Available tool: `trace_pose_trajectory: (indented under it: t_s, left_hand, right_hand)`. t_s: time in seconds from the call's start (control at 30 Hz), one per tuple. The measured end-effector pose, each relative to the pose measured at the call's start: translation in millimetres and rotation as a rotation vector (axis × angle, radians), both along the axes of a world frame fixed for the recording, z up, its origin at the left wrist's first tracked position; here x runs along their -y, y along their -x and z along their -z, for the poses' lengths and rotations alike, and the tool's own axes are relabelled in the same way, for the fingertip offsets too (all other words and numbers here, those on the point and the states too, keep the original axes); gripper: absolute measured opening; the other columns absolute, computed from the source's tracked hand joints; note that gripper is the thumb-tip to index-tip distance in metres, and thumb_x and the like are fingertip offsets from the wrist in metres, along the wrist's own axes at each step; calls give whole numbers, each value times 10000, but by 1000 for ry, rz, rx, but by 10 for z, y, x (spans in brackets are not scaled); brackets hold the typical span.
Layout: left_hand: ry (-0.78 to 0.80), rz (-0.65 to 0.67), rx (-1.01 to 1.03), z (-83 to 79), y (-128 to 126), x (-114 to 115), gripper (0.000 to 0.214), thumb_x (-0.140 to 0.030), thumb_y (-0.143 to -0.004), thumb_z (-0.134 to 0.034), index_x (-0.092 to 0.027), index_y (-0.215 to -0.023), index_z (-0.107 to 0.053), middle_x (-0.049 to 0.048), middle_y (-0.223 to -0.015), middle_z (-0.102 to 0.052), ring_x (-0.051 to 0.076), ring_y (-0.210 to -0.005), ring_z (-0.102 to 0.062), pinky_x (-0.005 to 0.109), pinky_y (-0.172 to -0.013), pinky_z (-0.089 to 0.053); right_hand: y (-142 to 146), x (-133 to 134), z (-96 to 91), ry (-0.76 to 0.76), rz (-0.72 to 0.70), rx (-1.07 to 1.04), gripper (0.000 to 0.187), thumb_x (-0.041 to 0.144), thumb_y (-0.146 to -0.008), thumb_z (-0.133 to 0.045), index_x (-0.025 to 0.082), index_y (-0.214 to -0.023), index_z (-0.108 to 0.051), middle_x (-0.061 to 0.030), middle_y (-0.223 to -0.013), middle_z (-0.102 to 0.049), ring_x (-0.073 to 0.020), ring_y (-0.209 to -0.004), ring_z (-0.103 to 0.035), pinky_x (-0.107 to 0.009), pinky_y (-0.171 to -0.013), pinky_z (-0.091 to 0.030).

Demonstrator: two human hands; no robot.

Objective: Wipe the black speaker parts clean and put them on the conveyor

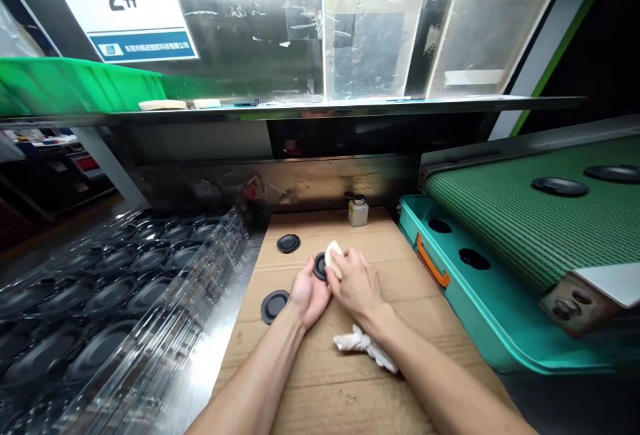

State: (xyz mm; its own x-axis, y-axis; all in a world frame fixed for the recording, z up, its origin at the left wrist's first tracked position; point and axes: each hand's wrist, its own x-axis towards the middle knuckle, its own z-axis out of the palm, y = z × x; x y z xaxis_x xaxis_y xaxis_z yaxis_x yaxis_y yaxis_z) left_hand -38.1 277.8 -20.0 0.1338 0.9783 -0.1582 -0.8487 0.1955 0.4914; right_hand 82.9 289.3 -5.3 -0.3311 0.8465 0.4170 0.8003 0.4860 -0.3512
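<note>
My left hand point(311, 295) is closed around a round black plastic part point(321, 266), held above the cardboard sheet point(310, 382). In my right hand point(357, 282) is a white pad point(332, 259), pressed against or very near the face of that part; the exact contact is hidden by my fingers. Two more round black parts lie on the cardboard to the left, one farther off point(289, 243) and one beside my left wrist point(275, 306). A crumpled white cloth point(365, 347) rests under my right forearm.
Clear trays point(165, 328) of black parts stand at left. A small bottle point(358, 211) sits at the cardboard's back. To the right are a teal bin point(505, 318) and a green conveyor point(505, 215) carrying black parts. A metal shelf point(300, 114) with a green crate point(75, 85) crosses above.
</note>
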Motion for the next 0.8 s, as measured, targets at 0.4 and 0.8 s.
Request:
trace_pose_trajectory:
  t_s: [0.4, 0.8]
  left_hand:
    - [74, -89, 140, 12, 53, -50, 296, -306, -946, -370, -123, -1049, -577, 155, -1210, -610, 250, -1127, -582, 415, -936, -494]
    - [46, -48, 5, 9, -54, 16, 288, -335, -927, -430, -123, -1068, -566, 161, -1130, -626, 263, -1042, -618, 440, -959, -468]
  right_hand:
    - [-282, -152, -63, 430, -256, -487, 419, 376, -805, -563, 200, -1185, -554, -39, -930, -677, -169, -781, -624, -280, -708, -478]
    - [-157, -173, 30, 632, -394, -555, 316, 372, -789, -598, 151, -998, -682, -64, -958, -690, -168, -787, -632, -271, -722, -484]
